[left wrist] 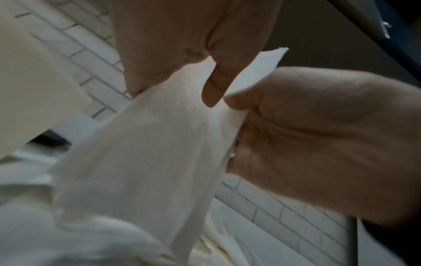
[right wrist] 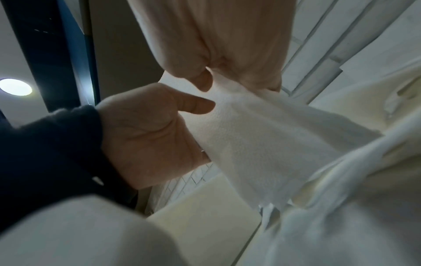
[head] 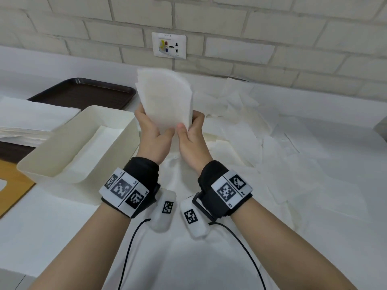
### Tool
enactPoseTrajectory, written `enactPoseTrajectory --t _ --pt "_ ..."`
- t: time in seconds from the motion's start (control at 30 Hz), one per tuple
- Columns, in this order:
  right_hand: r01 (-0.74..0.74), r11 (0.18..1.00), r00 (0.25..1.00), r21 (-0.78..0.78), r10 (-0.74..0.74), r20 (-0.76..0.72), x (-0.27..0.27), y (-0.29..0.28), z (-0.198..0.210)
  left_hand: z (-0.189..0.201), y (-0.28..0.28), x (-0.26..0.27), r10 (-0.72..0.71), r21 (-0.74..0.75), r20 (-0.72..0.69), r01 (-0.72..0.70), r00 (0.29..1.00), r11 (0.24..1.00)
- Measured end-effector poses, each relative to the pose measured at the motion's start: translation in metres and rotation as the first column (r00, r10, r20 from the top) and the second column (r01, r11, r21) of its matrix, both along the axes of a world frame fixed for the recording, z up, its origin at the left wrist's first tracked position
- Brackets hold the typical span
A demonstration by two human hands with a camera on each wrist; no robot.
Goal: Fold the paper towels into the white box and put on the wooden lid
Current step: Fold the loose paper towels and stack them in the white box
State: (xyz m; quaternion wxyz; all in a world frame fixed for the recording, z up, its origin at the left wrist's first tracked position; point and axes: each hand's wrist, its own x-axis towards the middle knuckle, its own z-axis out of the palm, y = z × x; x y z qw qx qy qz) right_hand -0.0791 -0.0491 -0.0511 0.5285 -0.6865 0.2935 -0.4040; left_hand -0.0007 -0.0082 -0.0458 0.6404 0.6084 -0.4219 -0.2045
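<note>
I take the white box (head: 69,147) as the reference landmark. Nearest to me, both forearms carry black wrist bands (head: 217,185) with printed marker tags. Just right of the box, I hold both hands raised above the table (head: 52,227). My left hand (head: 151,137) grips the left edge of a folded paper towel stack (head: 165,97), thumb curled over the front face. My right hand (head: 191,135) grips the right edge, thumb pressed on the front near the lower corner. Both grips are clamped on the stack, and the two thumbs nearly touch. The stack stands upright, its top edge fanned and slightly curved. In the left wrist view, the stack (left wrist: 148,144) runs between the two palms, and I see my right hand (left wrist: 318,144) pinching its edge. In the right wrist view, my left hand (right wrist: 148,133) closes on the same stack (right wrist: 262,135).

The box sits open, with flat white towels lying on its bottom. Left of the box, a corner of the wooden lid (head: 12,191) shows at the frame edge. Right of the box, loose paper towels (head: 261,143) lie scattered over the table. Behind the box lie a towel pile (head: 27,122) and a dark tray (head: 83,95). Farthest off, a wall socket (head: 169,45) sits in the white brick wall (head: 272,28).
</note>
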Motion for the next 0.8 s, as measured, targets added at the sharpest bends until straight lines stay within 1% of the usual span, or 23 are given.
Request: enactPoseTrajectory --t 0.1,0.17,0.3,0.37,0.4,0.43,0.5,0.57,0.6,0.73,0.8 --pt "-0.002 0.997 0.998 0.077 0.007 -0.064 0.0 0.0 -0.009 -0.005 0.001 0.002 -0.019 0.069 -0.054 0.023 0.998 0.997" --pt "-0.008 0.993 0.996 0.12 0.018 -0.087 0.0 0.0 -0.011 -0.009 0.0 0.0 -0.018 0.079 -0.074 0.024 0.997 0.997" --pt "-0.009 0.993 0.999 0.119 0.014 -0.041 -0.001 -0.002 -0.006 -0.008 -0.004 0.002 0.036 -0.022 -0.061 -0.037 0.998 0.999" --pt "-0.018 0.993 1.0 0.116 0.02 -0.015 -0.003 -0.003 -0.004 -0.008 -0.005 0.005 0.039 -0.069 -0.043 -0.042 0.998 0.997" --pt "-0.011 0.993 1.0 0.116 0.013 -0.018 -0.003 -0.003 -0.005 -0.009 -0.006 0.007 0.034 -0.07 -0.053 -0.038 0.998 0.997" --pt "0.006 0.993 0.999 0.119 -0.002 -0.039 -0.003 -0.004 -0.007 -0.01 -0.006 0.009 0.026 -0.05 -0.077 -0.03 0.997 0.998" --pt "0.042 0.989 0.995 0.139 -0.029 -0.098 -0.003 -0.006 -0.012 -0.014 -0.007 0.011 0.009 0.035 -0.121 -0.005 0.993 0.999" --pt "0.05 0.989 0.992 0.142 -0.032 -0.125 -0.002 -0.007 -0.013 -0.017 -0.007 0.01 0.013 0.102 -0.103 -0.002 0.995 0.995" --pt "0.042 0.99 0.993 0.132 -0.026 -0.118 -0.002 -0.007 -0.012 -0.017 -0.007 0.009 0.026 0.101 -0.089 -0.017 0.996 0.995" --pt "0.046 0.993 0.999 0.111 -0.043 -0.029 -0.002 -0.005 -0.004 -0.012 -0.007 0.009 0.065 -0.034 -0.093 -0.068 0.994 0.997" --pt "0.059 0.991 0.998 0.119 -0.054 -0.042 -0.002 -0.004 -0.007 -0.013 -0.005 0.01 0.053 -0.036 -0.086 -0.056 0.995 0.998"
